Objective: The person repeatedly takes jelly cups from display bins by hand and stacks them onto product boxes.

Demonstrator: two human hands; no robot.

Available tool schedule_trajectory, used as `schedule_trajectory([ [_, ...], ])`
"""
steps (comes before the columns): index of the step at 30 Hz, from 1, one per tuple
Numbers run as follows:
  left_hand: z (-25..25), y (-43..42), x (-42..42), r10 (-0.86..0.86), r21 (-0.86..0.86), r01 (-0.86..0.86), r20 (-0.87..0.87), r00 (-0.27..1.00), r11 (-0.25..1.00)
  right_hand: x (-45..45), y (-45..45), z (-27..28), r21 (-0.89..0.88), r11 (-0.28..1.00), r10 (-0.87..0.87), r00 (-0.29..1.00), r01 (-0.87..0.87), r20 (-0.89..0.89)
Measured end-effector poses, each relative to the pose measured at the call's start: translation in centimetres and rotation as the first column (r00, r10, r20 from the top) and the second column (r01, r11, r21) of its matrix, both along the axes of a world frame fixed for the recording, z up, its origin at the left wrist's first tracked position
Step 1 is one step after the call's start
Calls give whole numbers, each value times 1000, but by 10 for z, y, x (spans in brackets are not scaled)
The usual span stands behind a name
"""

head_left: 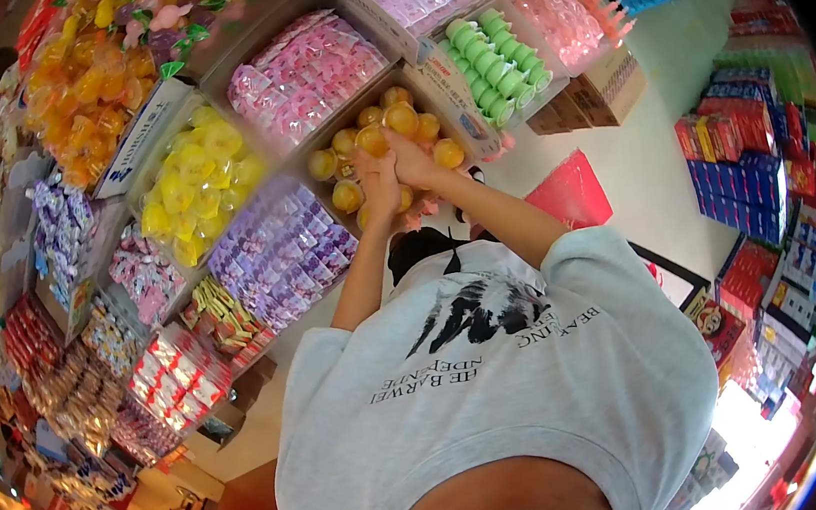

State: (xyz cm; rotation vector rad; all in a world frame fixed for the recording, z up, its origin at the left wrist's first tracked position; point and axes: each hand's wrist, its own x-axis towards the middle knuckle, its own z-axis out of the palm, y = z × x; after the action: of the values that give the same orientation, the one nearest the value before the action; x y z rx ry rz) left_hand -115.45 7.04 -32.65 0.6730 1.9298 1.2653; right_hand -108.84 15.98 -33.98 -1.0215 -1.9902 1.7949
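Head view: golden balls [371,139] partly hidden

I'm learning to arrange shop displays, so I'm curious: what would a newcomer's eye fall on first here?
Probably the pale shirt with black print, filling the lower middle. Just above it, the left hand and right hand are close together at the round golden packs, near the top centre. Bright yellow packs to their left and green packs to the upper right also stand out.
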Motion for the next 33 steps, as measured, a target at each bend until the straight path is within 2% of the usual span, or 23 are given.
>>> schedule_trajectory([
  [1,-4,1,-3,-41,-28,41,7,999,999,-1,-1,17,3,1000,-20,1000,20,6],
  [2,-7,1,-4,-82,-56,82,15,997,995,0,-2,34,29,999,-26,995,23,94],
  [3,-2,0,-6,-101,-53,102,19,995,993,1,-5,56,53,998,-32,983,22,180],
  [4,9,-1,-9,-93,-2,94,68,993,996,1,-8,67,57,998,-50,982,40,183],
  [6,35,0,-9,-104,56,98,114,988,994,-2,-13,85,75,993,-103,988,94,119],
  [8,65,-3,-3,-21,81,12,117,993,997,-1,-22,92,125,981,-162,981,148,109],
  [10,95,-8,2,-97,77,94,42,994,993,9,-29,109,177,960,-237,967,219,92],
  [11,109,-10,6,-150,63,151,-29,988,987,17,-32,121,132,963,-238,971,235,8],
  [12,120,-11,15,-189,75,191,-39,981,979,25,-33,132,90,964,-244,967,250,-79],
  [13,130,-12,27,-168,129,168,-16,986,977,35,-35,138,101,951,-284,955,292,-91],
  [15,134,-12,49,-194,192,190,1,981,963,59,-39,149,336,877,-324,939,344,-118],
  [16,129,-10,60,-242,267,223,37,970,937,74,-41,152,346,856,-363,923,385,-129],
  [18,130,-9,85,-330,352,289,63,942,890,109,-47,158,546,702,-413,886,457,-210],
  [19,140,-8,99,-397,346,378,-16,917,859,126,-50,166,554,675,-445,868,488,-221],
  [21,156,-7,132,-491,340,495,-104,865,800,161,-61,186,391,693,-572,792,606,-213],
  [23,166,-7,171,-586,471,464,150,796,751,198,-73,203,385,623,-644,725,681,-242],
  [24,161,-9,186,-614,388,556,34,788,735,218,-79,210,370,578,-686,679,727,-263],
  [25,164,-10,203,-645,396,585,24,764,708,238,-85,215,376,544,-708,651,750,-274],
  [27,173,-14,237,-726,348,732,-177,665,586,277,-99,221,449,459,-751,605,767,-266],
  [29,181,-23,280,-756,391,748,-173,632,536,314,-115,215,515,348,-792,540,783,-285],
  [31,176,-32,318,-828,491,733,-38,559,472,352,-133,212,577,237,-827,474,781,-303],
  [33,184,-45,352,-879,453,811,-112,463,370,387,-155,211,576,172,-873,394,799,-286],
])
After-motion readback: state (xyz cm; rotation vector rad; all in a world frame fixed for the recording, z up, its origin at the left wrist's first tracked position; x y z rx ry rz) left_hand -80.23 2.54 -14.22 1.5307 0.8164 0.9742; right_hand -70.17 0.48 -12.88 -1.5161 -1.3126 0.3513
